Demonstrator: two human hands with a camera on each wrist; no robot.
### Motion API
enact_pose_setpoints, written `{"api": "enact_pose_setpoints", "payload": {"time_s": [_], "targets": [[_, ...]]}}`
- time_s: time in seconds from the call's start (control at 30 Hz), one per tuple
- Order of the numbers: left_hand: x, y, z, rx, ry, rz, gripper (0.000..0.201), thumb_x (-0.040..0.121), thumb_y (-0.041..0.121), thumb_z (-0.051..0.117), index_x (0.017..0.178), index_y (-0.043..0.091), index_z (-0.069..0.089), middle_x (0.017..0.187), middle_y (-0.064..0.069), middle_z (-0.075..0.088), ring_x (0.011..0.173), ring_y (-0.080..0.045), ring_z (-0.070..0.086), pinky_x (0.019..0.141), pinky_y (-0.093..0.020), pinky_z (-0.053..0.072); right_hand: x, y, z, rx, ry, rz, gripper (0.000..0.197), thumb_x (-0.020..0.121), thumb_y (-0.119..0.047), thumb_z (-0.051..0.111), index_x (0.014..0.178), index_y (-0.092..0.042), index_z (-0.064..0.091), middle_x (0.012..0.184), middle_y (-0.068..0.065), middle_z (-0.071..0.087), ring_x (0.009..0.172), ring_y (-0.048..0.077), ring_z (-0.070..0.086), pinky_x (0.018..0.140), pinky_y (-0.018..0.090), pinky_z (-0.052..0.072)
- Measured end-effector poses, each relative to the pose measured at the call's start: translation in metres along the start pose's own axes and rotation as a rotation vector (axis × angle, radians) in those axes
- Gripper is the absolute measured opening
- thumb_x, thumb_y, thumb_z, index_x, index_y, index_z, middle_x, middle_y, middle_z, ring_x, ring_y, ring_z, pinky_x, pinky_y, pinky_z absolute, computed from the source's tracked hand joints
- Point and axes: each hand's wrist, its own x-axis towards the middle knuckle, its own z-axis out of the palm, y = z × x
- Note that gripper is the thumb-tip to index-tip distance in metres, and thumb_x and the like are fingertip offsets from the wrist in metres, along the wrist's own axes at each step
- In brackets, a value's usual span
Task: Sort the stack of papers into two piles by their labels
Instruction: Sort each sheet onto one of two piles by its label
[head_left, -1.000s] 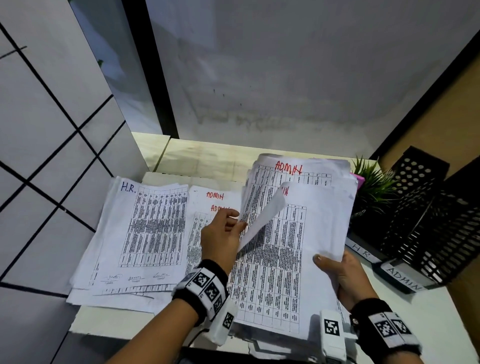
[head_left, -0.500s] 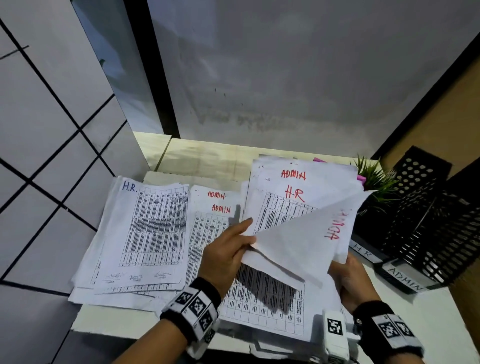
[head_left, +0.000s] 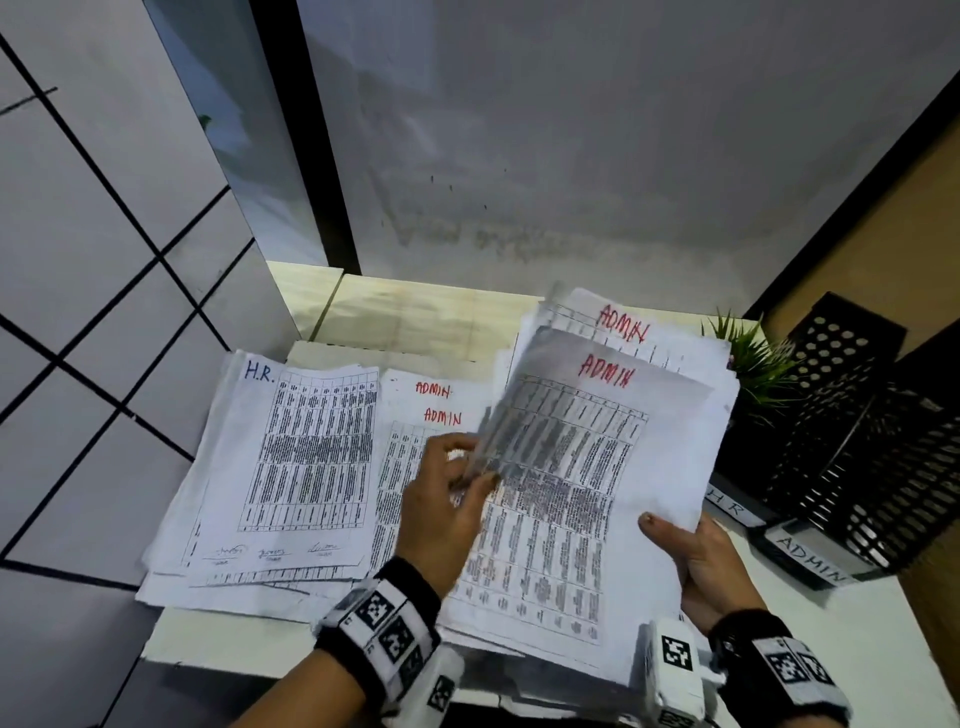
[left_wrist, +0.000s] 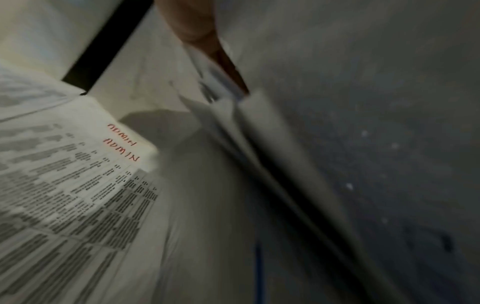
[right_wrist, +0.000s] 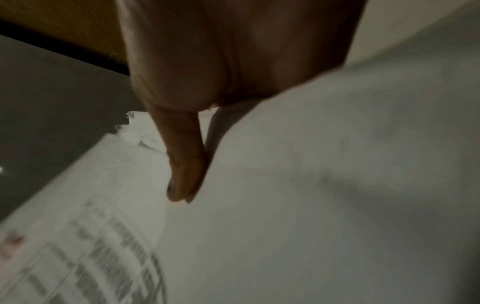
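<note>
Left hand pinches a blurred sheet; right hand grips the stack headed "ADMIN".

On the desk, an HR pile lies at the left, with an ADMIN pile just to its right. Right of that, a stack sits between two hands: the left hand at its left edge, the right hand at its lower right corner. A plant stands behind the stack's right side, with trays farther right.
</note>
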Motion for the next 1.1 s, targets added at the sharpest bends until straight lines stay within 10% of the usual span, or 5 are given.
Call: {"api": "enact_pose_setpoints", "payload": {"time_s": [0.3,0.47,0.57,0.77,1.1], "targets": [[0.038,-0.052,-0.089,0.036,0.196,-0.383,0.014,0.086,0.014,0.069,0.096,0.006,0.065,0.090,-0.004,0.068,0.095,-0.030,0.064,0.080,-0.032,0.051,-0.003,-0.009,-0.036,0.046,0.143,-0.062,0.074,0.058,-0.016,0.082,0.127,-0.005,0.058,0.111,0.015,0.071,0.098,0.032,0.069,0.076,0.047,0.059],[0.041,-0.105,-0.098,0.215,0.030,-0.591,0.062,0.091,0.025,0.064,0.142,0.001,0.040,0.146,-0.017,0.041,0.133,-0.032,0.041,0.108,-0.039,0.033,-0.010,-0.018,-0.040,0.109,0.210,-0.040,0.054,0.078,-0.009,0.068,0.126,0.010,0.053,0.103,0.016,0.073,0.086,0.022,0.073,0.055,0.029,0.058],[0.043,-0.126,-0.097,0.325,-0.030,-0.608,0.054,0.092,0.023,0.063,0.137,0.000,0.046,0.136,-0.020,0.052,0.122,-0.036,0.051,0.104,-0.042,0.039,-0.013,-0.021,-0.035,0.081,0.224,-0.039,0.031,0.092,-0.004,0.056,0.120,0.008,0.055,0.077,0.003,0.076,0.065,0.013,0.073,0.048,0.023,0.055],[0.051,-0.131,-0.081,0.463,-0.080,-0.495,0.026,0.100,0.020,0.047,0.101,0.000,0.064,0.062,-0.003,0.051,0.052,-0.018,0.041,0.051,-0.025,0.035,-0.010,-0.007,-0.033,0.093,0.154,-0.046,0.076,0.062,-0.014,0.085,0.132,-0.010,0.057,0.129,0.022,0.062,0.114,0.041,0.061,0.094,0.067,0.044],[0.054,-0.131,-0.092,0.988,-0.286,-0.421,0.054,0.092,0.056,0.043,0.128,0.017,0.053,0.123,-0.013,0.046,0.110,-0.030,0.049,0.088,-0.040,0.047,-0.010,-0.010,-0.018,-0.021,0.052,-0.105,0.077,0.042,-0.019,0.093,0.113,-0.010,0.064,0.102,0.013,0.075,0.088,0.029,0.073,0.064,0.039,0.060]]}}
